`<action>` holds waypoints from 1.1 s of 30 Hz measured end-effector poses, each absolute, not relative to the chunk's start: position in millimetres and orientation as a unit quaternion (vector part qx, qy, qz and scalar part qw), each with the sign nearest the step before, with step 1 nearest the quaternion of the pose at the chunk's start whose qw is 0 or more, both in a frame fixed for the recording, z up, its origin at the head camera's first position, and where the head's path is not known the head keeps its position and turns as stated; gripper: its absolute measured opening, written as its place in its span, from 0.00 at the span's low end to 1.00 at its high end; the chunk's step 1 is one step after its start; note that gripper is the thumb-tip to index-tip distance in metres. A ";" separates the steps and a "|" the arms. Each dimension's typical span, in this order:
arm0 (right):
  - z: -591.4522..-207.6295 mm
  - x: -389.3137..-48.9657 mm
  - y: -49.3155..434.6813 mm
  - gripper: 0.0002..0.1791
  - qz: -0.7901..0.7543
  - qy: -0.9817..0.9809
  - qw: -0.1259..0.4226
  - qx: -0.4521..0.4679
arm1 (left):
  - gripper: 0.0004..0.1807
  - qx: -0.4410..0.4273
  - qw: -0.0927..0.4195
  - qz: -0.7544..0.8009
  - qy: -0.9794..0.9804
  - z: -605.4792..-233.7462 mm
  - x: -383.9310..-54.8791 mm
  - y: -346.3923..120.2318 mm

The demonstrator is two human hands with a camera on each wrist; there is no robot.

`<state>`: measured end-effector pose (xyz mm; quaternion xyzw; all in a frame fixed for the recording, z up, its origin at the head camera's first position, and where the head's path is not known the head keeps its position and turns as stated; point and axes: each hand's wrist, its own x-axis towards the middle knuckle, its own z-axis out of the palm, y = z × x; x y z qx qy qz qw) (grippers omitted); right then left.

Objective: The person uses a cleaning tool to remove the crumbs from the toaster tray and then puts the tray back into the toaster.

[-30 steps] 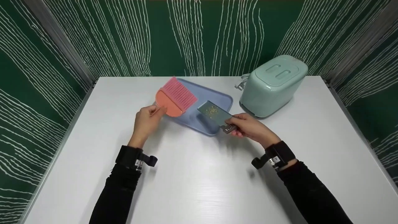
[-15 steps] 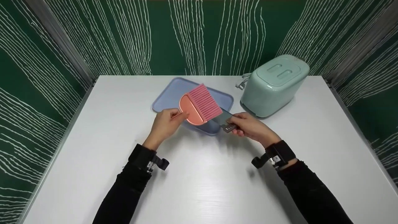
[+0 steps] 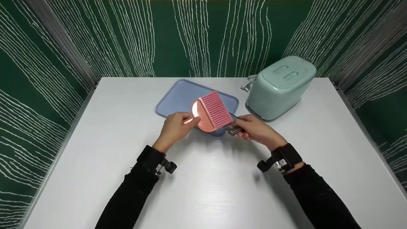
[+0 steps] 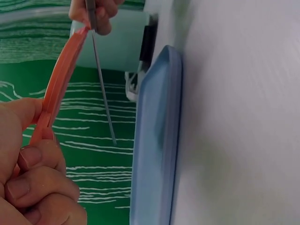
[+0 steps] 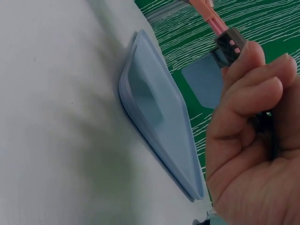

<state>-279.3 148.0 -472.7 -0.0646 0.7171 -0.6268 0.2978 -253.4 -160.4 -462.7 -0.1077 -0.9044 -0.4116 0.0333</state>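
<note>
My left hand pinches the half-round orange handle of a small brush between thumb and fingers. The brush's pink ribbed bristles point right and lie over the toaster crumb tray, hiding most of it in the head view. My right hand grips the crumb tray by its dark end. Seen edge-on in the left wrist view, the crumb tray is a thin plate held above the table, with the brush reaching its held end. The right wrist view shows the plate's underside.
Below both hands a shallow blue tray lies on the white table. At the back right stands a mint-green toaster, its cord and plug on the table beside it. Green walls with white lines enclose the back and sides.
My left hand has carried the brush rightward from over the blue tray's left part onto the crumb tray, covering the golden crumbs seen there earlier. My right hand has stayed in place.
</note>
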 end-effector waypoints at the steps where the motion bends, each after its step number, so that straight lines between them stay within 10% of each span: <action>1: -472.4 -279.2 147.9 0.14 -0.629 0.715 0.299 -0.065 | 0.28 -0.106 0.032 -0.407 -0.906 -462.5 -253.5 -159.8; 33: -471.1 -277.5 149.5 0.08 -0.597 0.748 0.280 -0.075 | 0.19 -0.124 0.185 -0.137 -0.965 -455.6 -263.4 -165.6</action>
